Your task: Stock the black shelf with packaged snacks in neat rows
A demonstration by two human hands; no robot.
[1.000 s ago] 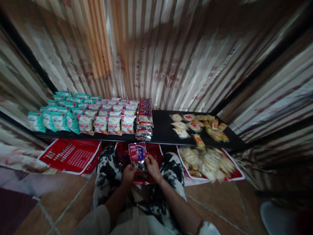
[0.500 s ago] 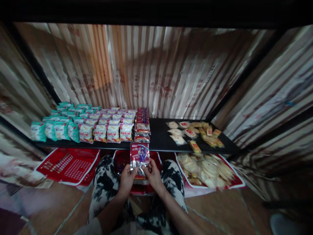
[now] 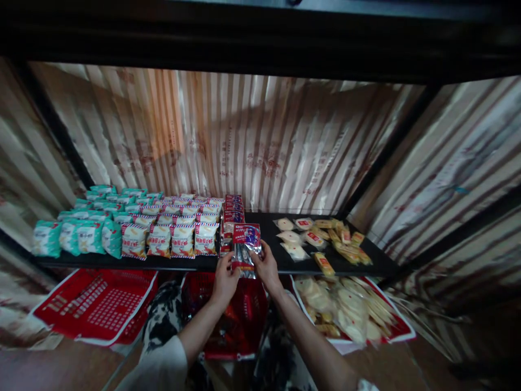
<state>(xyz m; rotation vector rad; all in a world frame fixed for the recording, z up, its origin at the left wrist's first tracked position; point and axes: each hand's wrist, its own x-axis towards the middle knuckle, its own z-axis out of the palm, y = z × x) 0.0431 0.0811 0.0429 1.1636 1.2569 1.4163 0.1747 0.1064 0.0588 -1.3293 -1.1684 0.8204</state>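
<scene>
Blk shelf (image 3: 267,227); L fingers (image 3: 228,257) & R fingers (image 3: 266,251) grip red pkt (image 3: 245,250).

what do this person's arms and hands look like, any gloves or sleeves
The left hand and right hand are bare, with no gloves or watch visible; any rings are too small to tell. A plain, pale left sleeve ends near the elbow. On the right, only a bit of pale cloth shows at the picture's lower edge.
</scene>
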